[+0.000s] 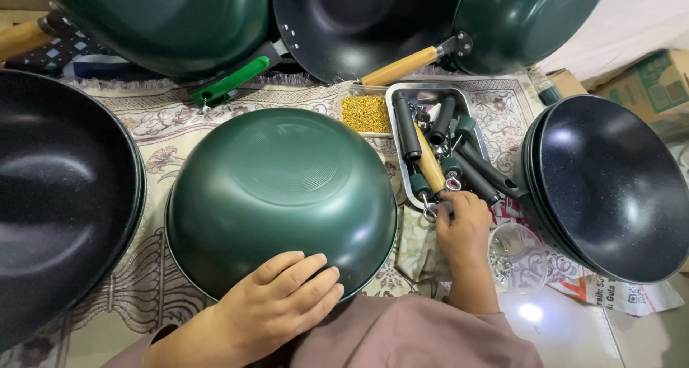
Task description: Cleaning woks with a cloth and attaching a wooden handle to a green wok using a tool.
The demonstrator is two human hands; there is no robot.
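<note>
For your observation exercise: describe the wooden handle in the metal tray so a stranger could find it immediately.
Start at the upturned green wok under the left hand. Right of it stands a metal tray where the right hand reaches. The wooden handle lies there: the only pale piece among black ones.

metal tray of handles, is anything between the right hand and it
Nothing visible: the right hand already rests its fingers on the near end of the rectangular metal tray of black and wooden pan handles, with no object between.
</note>
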